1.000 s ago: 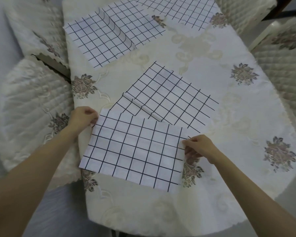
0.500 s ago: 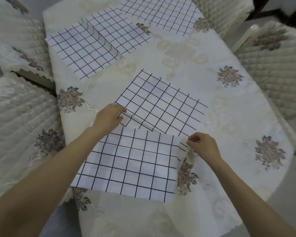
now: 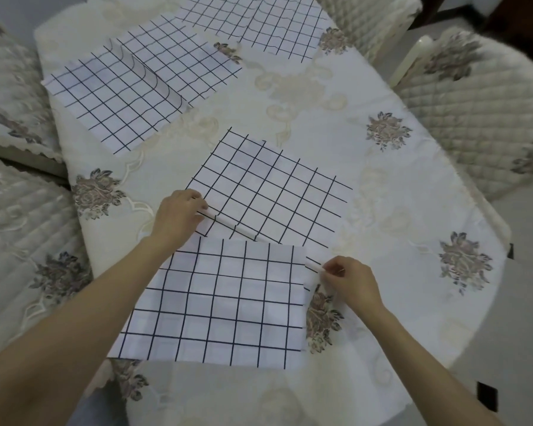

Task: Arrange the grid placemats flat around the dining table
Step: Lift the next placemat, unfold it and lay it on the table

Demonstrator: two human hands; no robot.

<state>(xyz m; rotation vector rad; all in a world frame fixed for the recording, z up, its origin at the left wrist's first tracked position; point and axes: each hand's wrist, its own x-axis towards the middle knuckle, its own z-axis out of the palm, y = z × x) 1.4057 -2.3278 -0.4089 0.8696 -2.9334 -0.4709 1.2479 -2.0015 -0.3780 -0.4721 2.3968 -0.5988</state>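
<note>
Near placemat [image 3: 225, 302] down flat. Our left hand [image 3: 179, 215] and right hand [image 3: 348, 279] both pinching folded edge of middle placemat [image 3: 271, 186]; next we probably pull crease out, slide it to free worktop [image 3: 397, 210] spot.

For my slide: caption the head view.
Both hands pinch the middle placemat's creased near edge on the table.

- The placemat [image 3: 219, 305] lying between your two hands is white with a dark navy grid.
- The creased placemat [image 3: 268, 192] your left hand [image 3: 179, 215] and right hand [image 3: 348, 279] both pinch carries the same white-and-navy check.
- Beneath your grips, the tablecloth [image 3: 391, 229] is cream, with grey-brown flower clusters and pale scrollwork.
- Right of your right hand, the chair cover [image 3: 480, 124] is quilted cream with matching flowers.
</note>
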